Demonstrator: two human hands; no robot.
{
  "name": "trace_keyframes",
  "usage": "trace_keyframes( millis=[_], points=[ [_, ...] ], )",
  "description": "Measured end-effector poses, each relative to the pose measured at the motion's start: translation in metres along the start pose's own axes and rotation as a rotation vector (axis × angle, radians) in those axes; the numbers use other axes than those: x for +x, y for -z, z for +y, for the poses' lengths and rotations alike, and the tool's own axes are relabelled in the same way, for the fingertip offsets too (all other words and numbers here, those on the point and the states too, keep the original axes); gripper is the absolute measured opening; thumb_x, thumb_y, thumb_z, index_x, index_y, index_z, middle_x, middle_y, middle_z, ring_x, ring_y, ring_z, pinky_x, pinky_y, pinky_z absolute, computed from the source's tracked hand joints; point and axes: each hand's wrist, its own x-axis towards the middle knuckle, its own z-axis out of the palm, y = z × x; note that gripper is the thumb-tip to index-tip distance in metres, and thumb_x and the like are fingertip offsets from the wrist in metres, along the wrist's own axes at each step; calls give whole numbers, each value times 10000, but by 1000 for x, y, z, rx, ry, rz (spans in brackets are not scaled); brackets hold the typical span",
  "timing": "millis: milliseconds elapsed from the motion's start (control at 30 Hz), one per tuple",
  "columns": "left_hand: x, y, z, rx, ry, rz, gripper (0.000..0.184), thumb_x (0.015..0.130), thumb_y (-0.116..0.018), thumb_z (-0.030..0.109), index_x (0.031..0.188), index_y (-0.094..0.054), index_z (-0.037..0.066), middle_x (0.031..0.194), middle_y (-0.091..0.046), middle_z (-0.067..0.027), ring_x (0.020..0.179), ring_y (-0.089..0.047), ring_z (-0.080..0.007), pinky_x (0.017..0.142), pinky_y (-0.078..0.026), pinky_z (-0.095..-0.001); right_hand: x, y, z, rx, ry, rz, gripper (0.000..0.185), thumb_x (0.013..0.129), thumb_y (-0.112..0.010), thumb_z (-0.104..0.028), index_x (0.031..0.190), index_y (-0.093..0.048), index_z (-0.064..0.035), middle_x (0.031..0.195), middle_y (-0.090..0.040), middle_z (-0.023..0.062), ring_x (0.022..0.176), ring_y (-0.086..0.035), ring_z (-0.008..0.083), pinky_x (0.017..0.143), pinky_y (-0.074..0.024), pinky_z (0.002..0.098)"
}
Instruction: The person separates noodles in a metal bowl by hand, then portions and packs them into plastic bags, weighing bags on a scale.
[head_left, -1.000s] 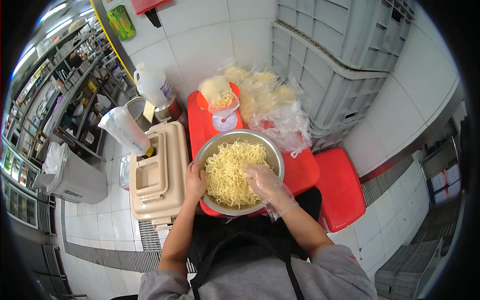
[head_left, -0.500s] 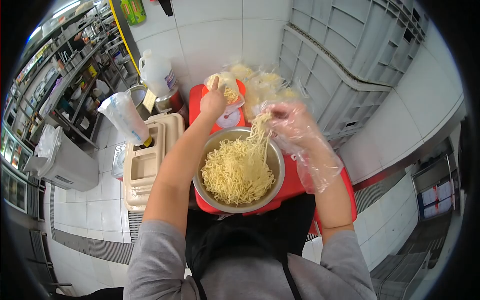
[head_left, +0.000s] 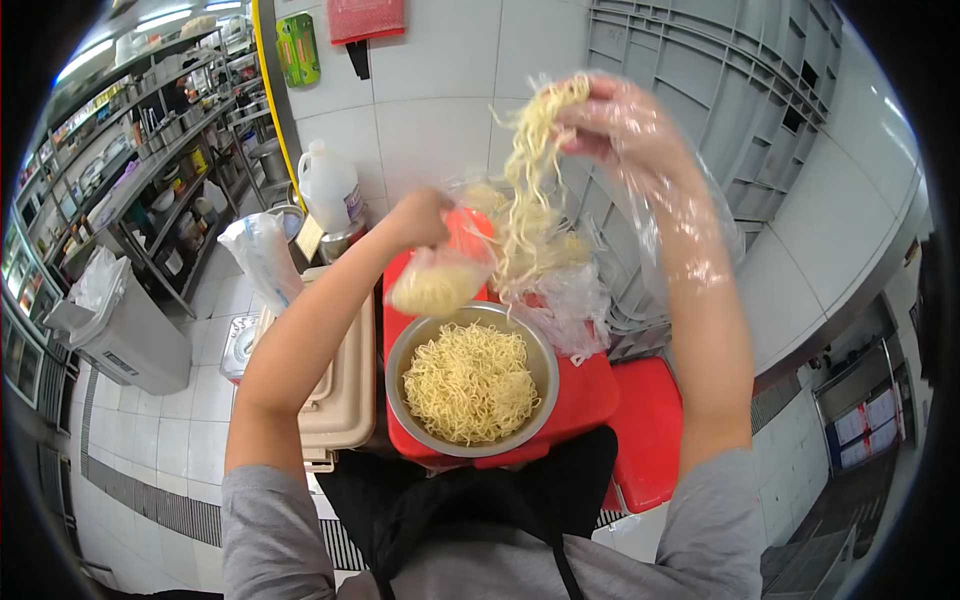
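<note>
With the bowl (head_left: pixel 547 372) as the clock's centre and my lap at six, my left grip (head_left: pixel 422 218), bare, is clenched at eleven on the gathered top of a bag (head_left: pixel 437 285). Blurred, it hangs aslant with noodles in its bottom; I take it by the top, I judge, so that the weight sags clear of my fingers. My right grip (head_left: pixel 625 120), raised at one, grasps a hank (head_left: pixel 530 180) of noodles whose strands dangle loose; I likely lift it high because they trail so long. A baggy plastic glove (head_left: pixel 718 225) covers that grip, probably so bare skin stays off the food. The bowl rests on the red counter (head_left: pixel 590 390), near my lap, seemingly for easy reach, and its wall holds the heap (head_left: pixel 470 385) of noodles in. At twelve an orange dish (head_left: pixel 470 226) shows, partly hidden by the bag. Filled bags (head_left: pixel 575 250) lie at one, near the wall, perhaps to leave the near side for the bowl. At nine a beige box (head_left: pixel 345 400) stands just beside the counter.
</note>
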Motion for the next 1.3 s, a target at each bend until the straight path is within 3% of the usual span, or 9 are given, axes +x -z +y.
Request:
trace_keyframes(
  millis=[133, 233, 533, 633, 733, 867, 1033, 1167, 1300],
  points=[
    [-40, -19, -12, -215, 96, -423, 589, 675, -700, -17, 1246, -558, -30, 1196, -605, -180, 975, -642, -219, 754, -555, -325, 21, -19, -12, 81, 11, 11, 210, 855, -636, -57, 1043, -609, 31, 936, -652, 78, 780, -637, 119, 694, -550, 222],
    [-59, -51, -49, -415, 126, -448, 654, 676, -698, -30, 1295, -494, -74, 1131, -626, -213, 882, -664, -232, 720, -562, -330, 22, -37, -1, 126, -10, -31, 228, 833, -659, -58, 1033, -608, 40, 919, -657, 89, 772, -646, 123, 705, -557, 232],
    [-91, -21, -44, -555, 127, -490, 714, 654, -761, 1, 1312, -487, -28, 1281, -548, -160, 1141, -553, -228, 946, -450, -327, 4, -88, 107, -3, -205, -372, 287, 801, -699, -137, 1061, -653, -25, 967, -685, 91, 823, -654, 162, 735, -542, 298],
    [-97, -15, -36, -506, 160, -462, 705, 654, -760, 13, 1309, -501, -11, 1246, -580, -144, 1141, -550, -207, 955, -447, -327, -18, -102, 113, -845, -70, -641, 302, 796, -697, -158, 1059, -664, -13, 975, -688, 85, 851, -641, 161, 757, -517, 312],
    [-93, -31, -58, -517, 48, -357, 635, 688, -727, 28, 1289, -527, -4, 1222, -604, -125, 1134, -555, -213, 955, -448, -331, -27, -84, 122, -271, -124, -386, 321, 787, -691, -157, 1057, -661, 13, 936, -692, 88, 861, -633, 164, 744, -500, 316],
    [-81, -41, -59, -254, -90, -208, 519, 734, -657, 63, 1242, -567, 4, 1179, -626, -158, 1087, -593, -260, 938, -467, -361, -50, -56, 166, -154, -137, -106, 270, 778, -655, -131, 1003, -665, 17, 728, -600, 36, 614, -543, 92, 580, -457, 262],
    [-21, 11, -4, 148, -111, -144, 473, 768, -554, 51, 1239, -560, 10, 1179, -614, -197, 1028, -615, -349, 921, -484, -381, -124, -45, 320, -462, -117, -70, 250, 834, -692, -164, 1049, -674, -37, 808, -665, 50, 803, -632, 154, 718, -515, 288],
    [61, 25, -20, 422, -403, 57, 561, 746, -519, 3, 1307, -492, 2, 1339, -500, -189, 1153, -538, -351, 983, -443, -387, -170, -81, 308, -841, -165, -197, 282, 773, -688, -272, 1011, -704, -123, 996, -693, 119, 899, -661, 279, 803, -517, 372],
    [88, -22, -49, 485, -316, 237, 575, 734, -491, -78, 1307, -453, -47, 1398, -424, -188, 1207, -500, -327, 995, -442, -381, -191, -101, 287, -875, -232, -73, 291, 785, -641, -333, 999, -707, -146, 1049, -683, 117, 938, -649, 302, 827, -508, 406]
  ],
)
